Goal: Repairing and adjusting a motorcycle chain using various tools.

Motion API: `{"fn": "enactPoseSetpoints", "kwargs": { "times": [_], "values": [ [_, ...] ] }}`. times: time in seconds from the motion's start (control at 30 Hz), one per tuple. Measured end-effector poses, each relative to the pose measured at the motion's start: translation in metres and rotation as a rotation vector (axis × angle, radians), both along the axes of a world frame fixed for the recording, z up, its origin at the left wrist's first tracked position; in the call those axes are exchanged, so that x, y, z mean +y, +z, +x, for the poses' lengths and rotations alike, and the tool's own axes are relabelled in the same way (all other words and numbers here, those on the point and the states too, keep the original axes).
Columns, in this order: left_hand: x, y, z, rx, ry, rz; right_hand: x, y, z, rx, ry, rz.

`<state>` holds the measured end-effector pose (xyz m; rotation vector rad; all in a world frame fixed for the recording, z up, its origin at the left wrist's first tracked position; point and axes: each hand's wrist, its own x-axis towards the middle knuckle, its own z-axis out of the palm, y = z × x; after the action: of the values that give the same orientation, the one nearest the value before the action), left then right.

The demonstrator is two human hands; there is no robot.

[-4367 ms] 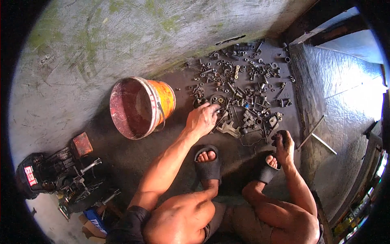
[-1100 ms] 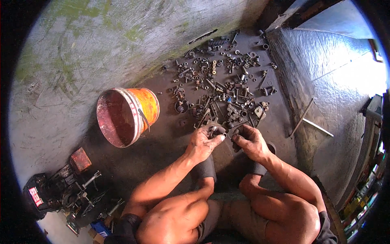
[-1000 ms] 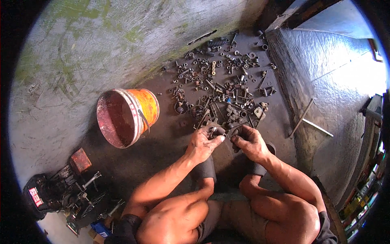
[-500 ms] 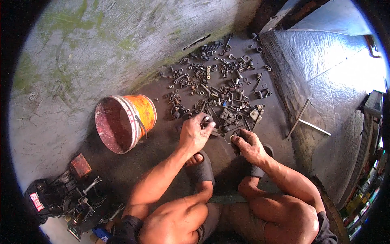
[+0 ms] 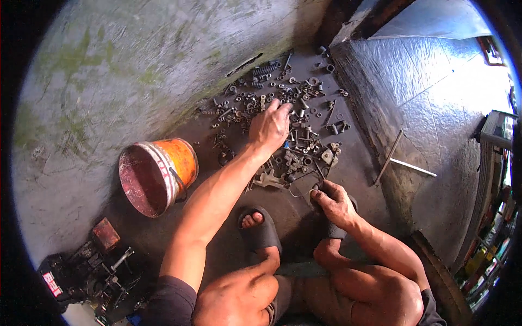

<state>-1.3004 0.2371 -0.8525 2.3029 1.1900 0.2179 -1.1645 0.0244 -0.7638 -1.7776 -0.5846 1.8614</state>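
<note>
Around the curled left grip lie loose grey metal bolts, nuts and rings; light fingertip pinch should scatter least; can't tell opening or contents there or in right grip, nearer the body.

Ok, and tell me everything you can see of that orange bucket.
The bucket has plastic-looking orange sides, scuffed and grimy, and a pale, stained rim. Its inside is reddish with pale marks. A dark handle hangs against its right side. It appears upright on the dark floor, near the stained wall and left of the scattered metal parts. Neither the left hand nor the right hand touches it.
</note>
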Motion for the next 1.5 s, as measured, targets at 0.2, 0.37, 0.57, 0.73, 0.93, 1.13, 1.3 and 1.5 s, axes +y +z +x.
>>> {"fn": "enactPoseSetpoints", "kwargs": {
  "times": [0.2,0.37,0.57,0.73,0.93,1.13,1.3,1.5],
  "values": [
    [-0.001,0.005,0.005,0.083,0.037,-0.115,-0.009,-0.005,0.006,-0.009,-0.058,0.005],
    [-0.021,0.018,-0.007,0.072,0.070,-0.126,-0.008,-0.015,0.012,0.077,-0.113,-0.006],
    [-0.032,0.032,-0.024,0.132,0.306,-0.110,0.003,-0.015,0.011,0.107,-0.126,-0.017],
    [-0.046,0.015,-0.036,0.035,-0.008,-0.300,0.007,-0.016,0.010,0.131,-0.100,0.011],
    [-0.066,0.028,-0.043,-0.056,-0.079,-0.236,0.008,-0.017,0.009,0.094,-0.124,0.000],
    [-0.054,0.025,-0.061,0.084,0.165,-0.070,0.012,-0.008,0.007,0.096,-0.112,-0.032],
    [-0.046,0.023,-0.067,0.100,0.217,-0.084,0.012,-0.012,0.004,0.097,-0.094,0.005],
    [0.000,0.005,-0.063,0.013,0.333,0.056,0.013,-0.009,0.000,0.092,-0.088,0.019]
  ]
}}
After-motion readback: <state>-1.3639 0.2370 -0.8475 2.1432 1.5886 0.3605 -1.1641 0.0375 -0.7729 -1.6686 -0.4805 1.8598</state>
